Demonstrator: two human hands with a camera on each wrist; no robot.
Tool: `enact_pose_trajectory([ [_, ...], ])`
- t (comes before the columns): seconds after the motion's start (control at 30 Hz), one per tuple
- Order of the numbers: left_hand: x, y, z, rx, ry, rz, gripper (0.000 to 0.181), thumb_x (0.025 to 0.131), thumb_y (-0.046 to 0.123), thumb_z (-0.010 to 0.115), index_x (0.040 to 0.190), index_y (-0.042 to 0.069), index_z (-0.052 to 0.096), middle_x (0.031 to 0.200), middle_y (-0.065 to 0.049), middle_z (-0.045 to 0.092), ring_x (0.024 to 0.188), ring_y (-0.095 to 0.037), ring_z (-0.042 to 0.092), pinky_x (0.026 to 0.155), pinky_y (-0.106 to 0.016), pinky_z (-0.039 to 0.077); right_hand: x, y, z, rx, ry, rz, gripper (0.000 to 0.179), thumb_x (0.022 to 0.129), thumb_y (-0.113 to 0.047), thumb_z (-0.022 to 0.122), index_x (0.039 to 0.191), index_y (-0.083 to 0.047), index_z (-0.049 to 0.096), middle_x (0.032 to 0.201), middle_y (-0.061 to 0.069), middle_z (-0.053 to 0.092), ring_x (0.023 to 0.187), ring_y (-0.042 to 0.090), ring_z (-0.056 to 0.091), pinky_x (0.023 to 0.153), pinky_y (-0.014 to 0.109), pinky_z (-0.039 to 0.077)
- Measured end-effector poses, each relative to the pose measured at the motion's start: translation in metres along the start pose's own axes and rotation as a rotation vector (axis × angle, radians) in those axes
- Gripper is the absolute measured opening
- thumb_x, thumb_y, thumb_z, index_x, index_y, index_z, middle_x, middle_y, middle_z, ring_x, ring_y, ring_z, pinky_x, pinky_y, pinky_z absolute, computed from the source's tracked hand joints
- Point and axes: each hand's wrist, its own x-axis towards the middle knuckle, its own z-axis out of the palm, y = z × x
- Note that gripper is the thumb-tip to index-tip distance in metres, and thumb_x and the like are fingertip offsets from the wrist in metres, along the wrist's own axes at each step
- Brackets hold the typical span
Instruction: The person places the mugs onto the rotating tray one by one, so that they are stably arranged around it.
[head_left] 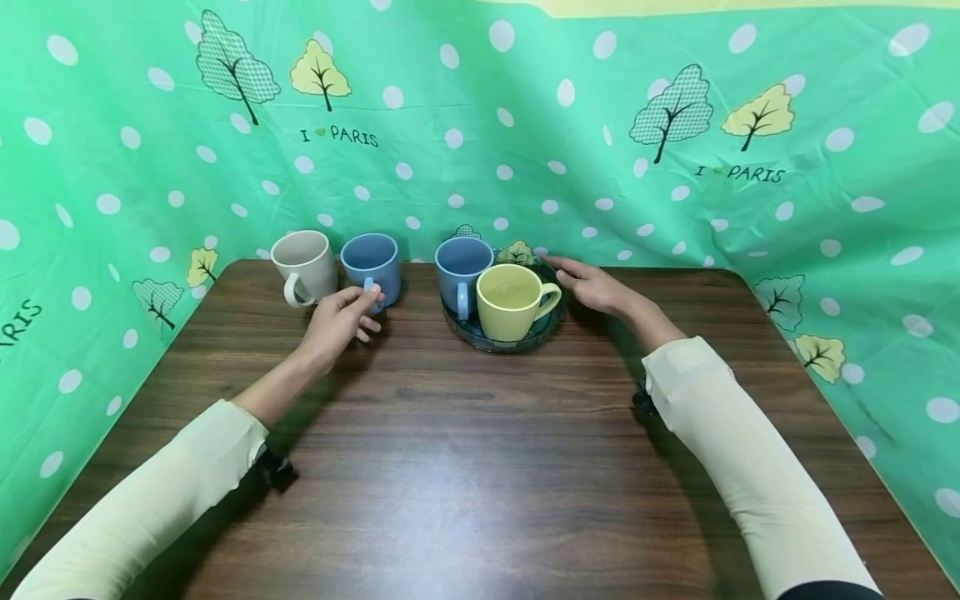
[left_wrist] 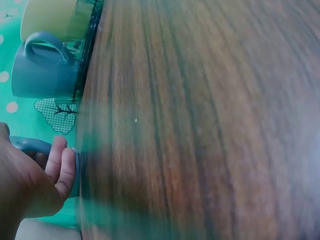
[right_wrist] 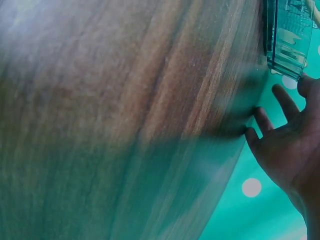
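My left hand [head_left: 335, 327] pinches the handle of a blue mug [head_left: 372, 259] standing on the table; in the left wrist view that hand [left_wrist: 37, 175] covers most of the mug. To its left is a light grey mug [head_left: 306, 262], handle facing forward. A round clear glass dish [head_left: 501, 345] holds a second blue mug [head_left: 452, 268] and a yellow mug [head_left: 507, 304] side by side, both upright. Beside the dish's right edge is my right hand [head_left: 597, 292], fingers extended. In the right wrist view its thumb is right at the glass wall [right_wrist: 289, 55], the other fingers spread.
The dark wooden table [head_left: 465, 467] stretches toward me, the mugs and dish standing near its far edge. A green polka-dot cloth [head_left: 480, 125] with printed trees hangs directly behind and along both sides. Small black devices [head_left: 275, 468] are worn under both wrists.
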Motion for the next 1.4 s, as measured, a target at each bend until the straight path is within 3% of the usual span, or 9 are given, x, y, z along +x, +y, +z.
enact_pose_trajectory([
  [0.1, 0.001, -0.001, 0.001, -0.096, -0.015, -0.019, 0.063, 0.118, 0.052, 0.055, 0.147, -0.003, 0.067, 0.147, -0.020, 0.068, 0.084, -0.007, 0.076, 0.072, -0.022, 0.063, -0.001, -0.007, 0.001, -0.005, -0.006, 0.027, 0.057, 0.124, -0.029, 0.040, 0.179, -0.022, 0.033, 0.189, 0.016, 0.022, 0.175, 0.048, 0.016, 0.141, 0.071, 0.016],
  [0.23, 0.003, -0.004, 0.001, -0.195, -0.051, -0.037, 0.061, 0.121, 0.047, 0.051, 0.152, -0.003, 0.063, 0.144, -0.016, 0.069, 0.082, -0.006, 0.078, 0.073, -0.023, 0.065, 0.013, 0.022, 0.001, -0.002, 0.000, 0.015, 0.056, 0.123, -0.035, 0.042, 0.178, -0.028, 0.036, 0.189, 0.011, 0.025, 0.176, 0.044, 0.016, 0.144, 0.063, 0.018],
  [0.33, 0.003, -0.005, -0.001, -0.241, -0.082, -0.049, 0.062, 0.122, 0.046, 0.048, 0.156, -0.004, 0.059, 0.144, -0.015, 0.069, 0.090, -0.009, 0.080, 0.079, -0.026, 0.067, 0.015, 0.022, 0.001, 0.001, -0.008, 0.021, 0.056, 0.123, -0.034, 0.042, 0.179, -0.027, 0.035, 0.189, 0.012, 0.025, 0.177, 0.044, 0.015, 0.144, 0.063, 0.018],
  [0.5, 0.003, -0.004, 0.000, -0.298, -0.096, -0.068, 0.063, 0.121, 0.045, 0.050, 0.152, -0.008, 0.060, 0.146, -0.016, 0.071, 0.114, -0.016, 0.081, 0.098, -0.032, 0.069, -0.003, -0.026, 0.002, 0.004, -0.026, 0.075, 0.058, 0.123, -0.016, 0.036, 0.180, -0.011, 0.027, 0.189, 0.022, 0.017, 0.176, 0.050, 0.011, 0.142, 0.070, 0.015],
  [0.6, 0.002, -0.001, 0.003, -0.334, -0.070, -0.076, 0.056, 0.121, 0.042, 0.053, 0.142, -0.008, 0.066, 0.132, -0.009, 0.078, 0.119, -0.019, 0.081, 0.104, -0.033, 0.068, -0.003, -0.027, 0.003, 0.011, -0.022, 0.080, 0.059, 0.122, -0.012, 0.036, 0.180, -0.009, 0.026, 0.189, 0.022, 0.016, 0.176, 0.050, 0.010, 0.142, 0.070, 0.014],
  [0.77, -0.002, 0.001, 0.007, -0.445, -0.003, -0.086, 0.047, 0.119, 0.036, 0.059, 0.131, -0.008, 0.071, 0.108, 0.002, 0.080, 0.106, -0.016, 0.084, 0.100, -0.029, 0.069, 0.001, -0.020, 0.006, 0.015, -0.012, 0.063, 0.060, 0.121, -0.011, 0.037, 0.180, -0.010, 0.027, 0.189, 0.021, 0.019, 0.176, 0.048, 0.012, 0.143, 0.070, 0.014],
  [0.97, -0.001, -0.001, 0.015, -0.542, 0.097, -0.092, 0.043, 0.117, 0.032, 0.063, 0.128, -0.009, 0.072, 0.099, 0.002, 0.080, 0.090, -0.013, 0.084, 0.093, -0.027, 0.070, 0.001, -0.019, 0.008, 0.000, -0.004, 0.040, 0.059, 0.120, -0.008, 0.037, 0.179, -0.007, 0.030, 0.188, 0.021, 0.021, 0.176, 0.047, 0.012, 0.143, 0.068, 0.014],
  [1.2, 0.002, -0.003, 0.032, -0.575, 0.237, -0.073, 0.042, 0.116, 0.029, 0.067, 0.120, -0.012, 0.075, 0.084, 0.001, 0.079, 0.074, -0.010, 0.081, 0.079, -0.026, 0.070, -0.006, -0.020, 0.005, -0.034, -0.002, 0.058, 0.059, 0.120, -0.010, 0.037, 0.179, -0.007, 0.028, 0.188, 0.023, 0.021, 0.175, 0.050, 0.013, 0.143, 0.070, 0.016],
  [1.4, 0.001, -0.002, 0.035, -0.577, 0.272, -0.059, 0.040, 0.116, 0.028, 0.068, 0.113, -0.011, 0.077, 0.081, 0.001, 0.078, 0.069, -0.010, 0.079, 0.074, -0.025, 0.069, -0.009, -0.019, 0.007, -0.047, -0.003, 0.052, 0.060, 0.120, -0.009, 0.038, 0.179, -0.005, 0.027, 0.188, 0.024, 0.019, 0.176, 0.049, 0.012, 0.143, 0.069, 0.015],
])
